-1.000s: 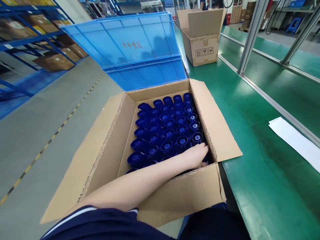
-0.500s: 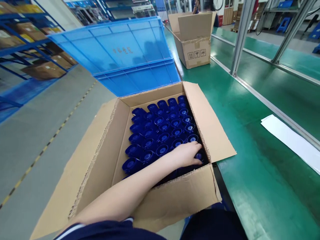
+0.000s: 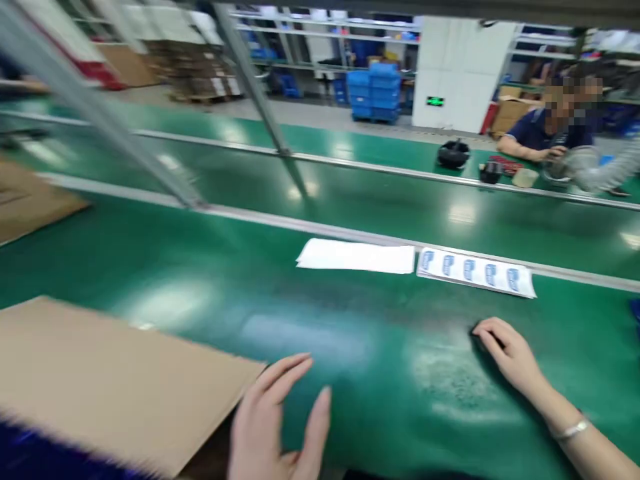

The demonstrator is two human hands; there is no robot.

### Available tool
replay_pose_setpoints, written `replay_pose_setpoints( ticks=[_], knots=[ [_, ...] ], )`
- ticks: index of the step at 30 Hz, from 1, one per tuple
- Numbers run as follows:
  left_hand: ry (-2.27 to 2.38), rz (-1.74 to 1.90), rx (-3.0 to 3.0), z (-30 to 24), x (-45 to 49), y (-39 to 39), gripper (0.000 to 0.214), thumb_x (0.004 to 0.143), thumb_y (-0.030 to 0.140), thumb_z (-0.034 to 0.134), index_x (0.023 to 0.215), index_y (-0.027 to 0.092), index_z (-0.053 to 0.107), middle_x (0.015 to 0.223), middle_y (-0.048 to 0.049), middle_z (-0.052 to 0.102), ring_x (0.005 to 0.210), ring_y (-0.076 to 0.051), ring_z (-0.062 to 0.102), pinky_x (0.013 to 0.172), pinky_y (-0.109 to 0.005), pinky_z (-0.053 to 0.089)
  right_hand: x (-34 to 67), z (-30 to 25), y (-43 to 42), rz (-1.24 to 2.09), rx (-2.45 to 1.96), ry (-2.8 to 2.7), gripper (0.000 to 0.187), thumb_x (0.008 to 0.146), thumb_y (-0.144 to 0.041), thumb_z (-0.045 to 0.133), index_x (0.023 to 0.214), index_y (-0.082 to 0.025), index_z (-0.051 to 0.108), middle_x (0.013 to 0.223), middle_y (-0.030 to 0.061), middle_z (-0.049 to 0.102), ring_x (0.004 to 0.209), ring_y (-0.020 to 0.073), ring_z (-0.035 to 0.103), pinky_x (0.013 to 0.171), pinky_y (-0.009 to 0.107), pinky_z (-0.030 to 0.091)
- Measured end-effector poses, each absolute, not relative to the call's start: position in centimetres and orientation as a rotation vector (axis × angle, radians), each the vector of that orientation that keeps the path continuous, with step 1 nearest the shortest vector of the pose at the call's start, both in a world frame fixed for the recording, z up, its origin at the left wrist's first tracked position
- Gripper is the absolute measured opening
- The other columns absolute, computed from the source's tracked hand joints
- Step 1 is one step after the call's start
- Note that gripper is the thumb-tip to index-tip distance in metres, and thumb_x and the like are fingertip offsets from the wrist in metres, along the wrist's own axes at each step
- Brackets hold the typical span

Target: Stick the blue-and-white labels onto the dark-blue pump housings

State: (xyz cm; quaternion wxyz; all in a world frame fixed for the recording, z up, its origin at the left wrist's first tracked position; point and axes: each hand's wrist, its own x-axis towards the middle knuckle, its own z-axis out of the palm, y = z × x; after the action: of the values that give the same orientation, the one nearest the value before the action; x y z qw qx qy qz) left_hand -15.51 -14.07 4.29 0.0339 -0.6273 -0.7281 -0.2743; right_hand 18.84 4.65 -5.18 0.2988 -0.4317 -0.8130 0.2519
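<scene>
My left hand is above the near edge of the green table, just right of the carton's cardboard flap. Its fingers and thumb are apart with nothing between them. My right hand, with a silver bracelet on the wrist, lies on the tabletop to the right. The fingers are curled together and nothing shows in them. Dark blue pieces in the carton show blurred at the lower left. Beyond my right hand lies a sheet of blue-printed labels, beside blank white sheets.
Metal posts and a rail run along the table's far side. Another carton stands at the left. Across the table a person sits near a flexible duct. Blue crates are stacked behind.
My view has swung right from the carton to the table. The left hand has left the blue pieces inside the carton and is open over the table edge. My right hand has come into view.
</scene>
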Motion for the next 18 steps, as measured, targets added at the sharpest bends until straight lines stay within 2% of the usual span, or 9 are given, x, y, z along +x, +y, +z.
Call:
replay_pose_setpoints(
  ticks=[2,4,7,9,11,15,18],
  knots=[
    [-2.158,-0.982,-2.077,3.1,-12.9,-10.0,0.051,0.097,0.028,0.051,0.146,0.034,0.039,0.135,-0.0130,0.059,0.124,-0.034,0.061,0.100,-0.052,0.057,18.1,-4.9,5.1,0.655,-1.061,-2.146,0.028,0.105,-0.030,0.045,0.092,-0.022,0.068,0.089,0.0079,0.071,0.086,0.0233,0.068,0.080,0.037,0.055],
    [-2.089,-0.957,-2.310,2.4,-10.4,-5.8,0.046,0.097,0.032,0.052,0.142,0.034,0.043,0.141,-0.0124,0.056,0.127,-0.033,0.060,0.100,-0.049,0.058,17.5,-4.7,5.3,0.610,-1.047,-2.138,0.026,0.105,-0.026,0.046,0.090,-0.022,0.066,0.085,0.0057,0.071,0.083,0.0209,0.067,0.079,0.035,0.054],
    [-1.918,-0.909,-2.487,1.7,-7.6,0.3,0.046,0.098,0.039,0.052,0.142,0.030,0.044,0.144,-0.0140,0.053,0.132,-0.034,0.057,0.106,-0.051,0.054,17.4,-4.4,5.8,0.544,-1.002,-2.155,0.022,0.104,-0.023,0.048,0.090,-0.022,0.064,0.086,0.0039,0.071,0.084,0.0185,0.067,0.080,0.032,0.056],
    [-1.784,-0.900,-2.529,1.1,-6.7,4.1,0.051,0.097,0.043,0.053,0.144,0.025,0.042,0.147,-0.0166,0.050,0.136,-0.035,0.053,0.110,-0.054,0.049,17.9,-4.0,6.7,0.473,-0.976,-2.165,0.016,0.103,-0.023,0.050,0.097,-0.021,0.065,0.095,0.0059,0.071,0.092,0.0199,0.066,0.086,0.034,0.056],
    [-1.735,-0.867,-2.529,0.2,-6.5,7.3,0.060,0.096,0.047,0.054,0.147,0.020,0.038,0.151,-0.0197,0.045,0.141,-0.036,0.047,0.114,-0.055,0.045,18.8,-3.5,7.9,0.393,-0.966,-2.173,0.015,0.102,-0.024,0.053,0.109,-0.019,0.064,0.109,0.0102,0.070,0.105,0.0240,0.063,0.097,0.041,0.053],
    [-1.804,-0.747,-2.479,-2.3,-7.8,12.0,0.086,0.087,0.055,0.064,0.153,0.012,0.029,0.158,-0.0268,0.036,0.149,-0.041,0.035,0.118,-0.058,0.037,21.2,-3.3,11.4,0.246,-0.991,-2.211,0.034,0.101,-0.024,0.056,0.133,-0.015,0.057,0.138,0.0187,0.059,0.133,0.0323,0.050,0.113,0.054,0.040],
    [-1.803,-0.574,-2.502,-3.6,-8.9,14.4,0.100,0.080,0.062,0.069,0.154,0.012,0.027,0.160,-0.0274,0.033,0.152,-0.045,0.026,0.119,-0.067,0.029,22.9,-3.8,13.8,0.084,-1.046,-2.310,0.057,0.098,-0.034,0.065,0.147,-0.014,0.046,0.150,0.0206,0.050,0.144,0.0349,0.040,0.120,0.058,0.032]
  ],
)
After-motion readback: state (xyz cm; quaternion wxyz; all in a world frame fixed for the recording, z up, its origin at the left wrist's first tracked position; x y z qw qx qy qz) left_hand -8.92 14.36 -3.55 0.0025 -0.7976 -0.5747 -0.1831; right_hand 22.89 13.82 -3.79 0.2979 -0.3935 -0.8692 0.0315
